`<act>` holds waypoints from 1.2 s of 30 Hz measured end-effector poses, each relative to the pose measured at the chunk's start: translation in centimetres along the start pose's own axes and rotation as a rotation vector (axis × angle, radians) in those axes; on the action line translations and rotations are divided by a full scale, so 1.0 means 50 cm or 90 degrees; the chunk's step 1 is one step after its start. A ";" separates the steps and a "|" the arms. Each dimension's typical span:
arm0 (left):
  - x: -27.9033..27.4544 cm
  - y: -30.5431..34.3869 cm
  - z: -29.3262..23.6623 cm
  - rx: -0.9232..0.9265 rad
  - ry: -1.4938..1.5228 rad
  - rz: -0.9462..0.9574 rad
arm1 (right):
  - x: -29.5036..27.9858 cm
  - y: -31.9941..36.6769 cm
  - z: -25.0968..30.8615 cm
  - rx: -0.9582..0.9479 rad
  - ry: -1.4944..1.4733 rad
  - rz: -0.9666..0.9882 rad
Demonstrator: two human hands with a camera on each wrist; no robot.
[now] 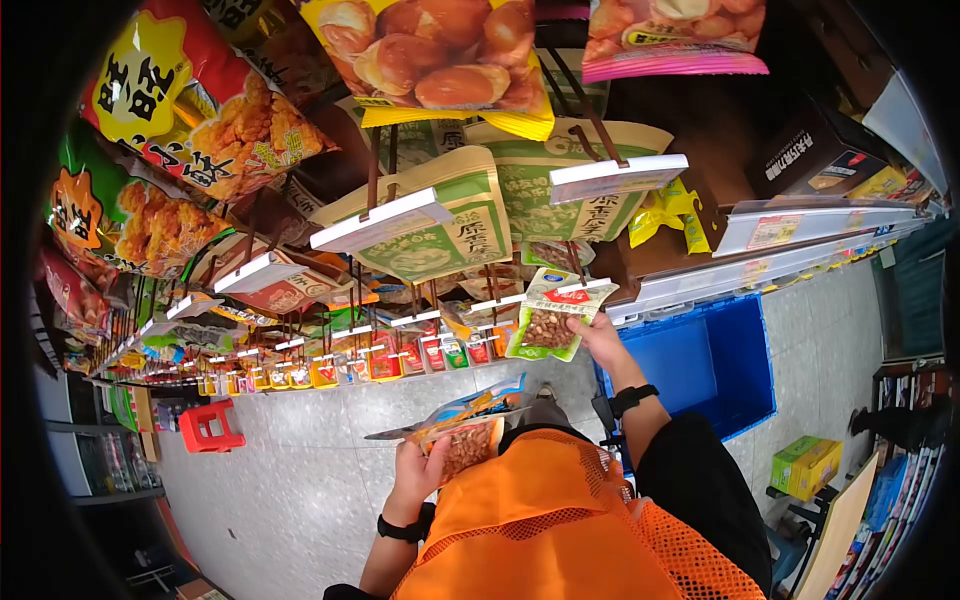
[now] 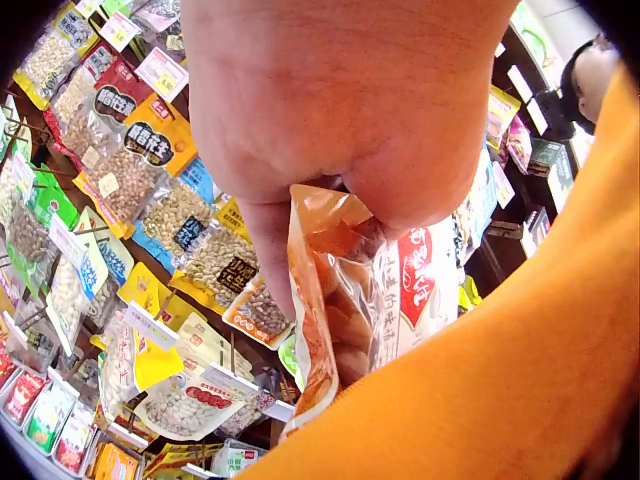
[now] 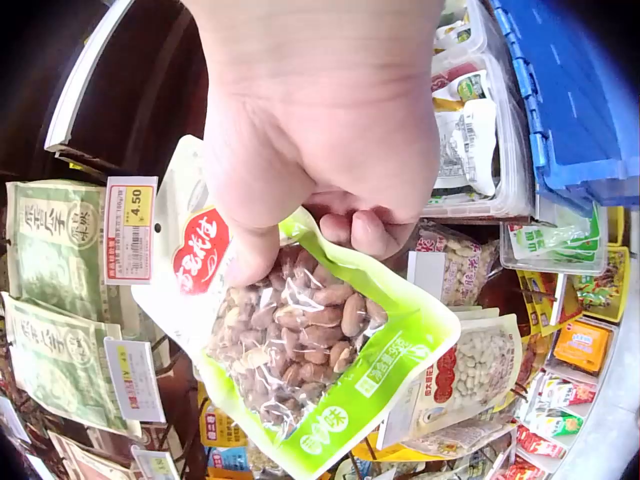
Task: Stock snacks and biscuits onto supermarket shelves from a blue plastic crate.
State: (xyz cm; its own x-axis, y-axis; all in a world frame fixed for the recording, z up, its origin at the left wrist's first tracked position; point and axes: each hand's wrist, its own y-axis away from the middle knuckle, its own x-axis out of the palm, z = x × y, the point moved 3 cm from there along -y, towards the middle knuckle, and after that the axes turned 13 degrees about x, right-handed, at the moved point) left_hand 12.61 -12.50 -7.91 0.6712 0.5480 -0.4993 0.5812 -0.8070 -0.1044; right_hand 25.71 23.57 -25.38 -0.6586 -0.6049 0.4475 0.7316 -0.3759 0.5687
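My right hand (image 1: 604, 345) pinches a white and green bag of nuts (image 1: 546, 328) in front of the hanging racks. In the right wrist view the thumb (image 3: 250, 255) lies across the front of this bag, and brown nuts show through its clear window. Down by my waist, my left hand (image 1: 418, 468) grips several snack bags together. The nearest is an orange and white bag (image 2: 345, 310) with a clear window. A blue-edged bag (image 1: 480, 400) overlaps it in the head view. Part of the left fingers' grip is hidden behind the bags.
Green and cream seed bags (image 1: 420, 220) hang on hooks with white price tags right above my hands. A blue crate (image 1: 745, 360) stands on the floor to the right. Farther left is a red stool (image 1: 211, 427), and a yellow-green box (image 1: 806, 466) sits at the right.
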 end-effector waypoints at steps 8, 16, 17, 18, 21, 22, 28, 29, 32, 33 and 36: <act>-0.001 -0.009 0.017 0.025 0.008 -0.041 | 0.002 -0.032 -0.025 -0.040 0.010 -0.019; -0.018 -0.013 0.019 0.029 0.007 -0.035 | 0.028 -0.034 -0.021 -0.045 -0.101 0.008; -0.022 -0.015 0.017 0.030 0.007 -0.035 | 0.034 -0.033 -0.017 -0.043 -0.109 0.009; -0.025 -0.018 0.016 0.027 0.001 -0.033 | 0.039 -0.034 -0.014 -0.041 -0.116 0.009; -0.034 -0.019 0.025 0.029 0.000 -0.029 | 0.061 -0.046 0.000 -0.058 -0.173 0.008; -0.037 -0.018 0.030 0.030 0.006 -0.026 | 0.070 -0.049 0.007 -0.060 -0.172 0.008; -0.061 -0.011 0.046 0.044 0.011 -0.055 | 0.059 -0.097 0.006 -0.050 -0.285 -0.058; -0.066 -0.007 0.053 0.046 0.012 -0.056 | 0.055 -0.104 0.003 -0.052 -0.284 -0.057; -0.079 0.004 0.076 0.033 0.007 -0.057 | 0.034 -0.131 -0.013 -0.061 -0.349 -0.141; -0.083 0.004 0.078 0.039 0.014 -0.066 | 0.036 -0.130 -0.015 -0.065 -0.347 -0.139; -0.098 0.006 0.078 0.039 0.017 -0.072 | 0.037 -0.117 -0.025 -0.116 -0.280 -0.188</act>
State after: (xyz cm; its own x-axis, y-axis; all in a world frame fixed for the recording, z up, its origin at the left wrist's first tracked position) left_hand 7.70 -16.27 -8.85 0.6156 0.6407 -0.4588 0.6251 -0.7515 -0.2107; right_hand 20.42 23.75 -28.75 -0.8227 -0.1203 0.5557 0.4982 -0.6233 0.6027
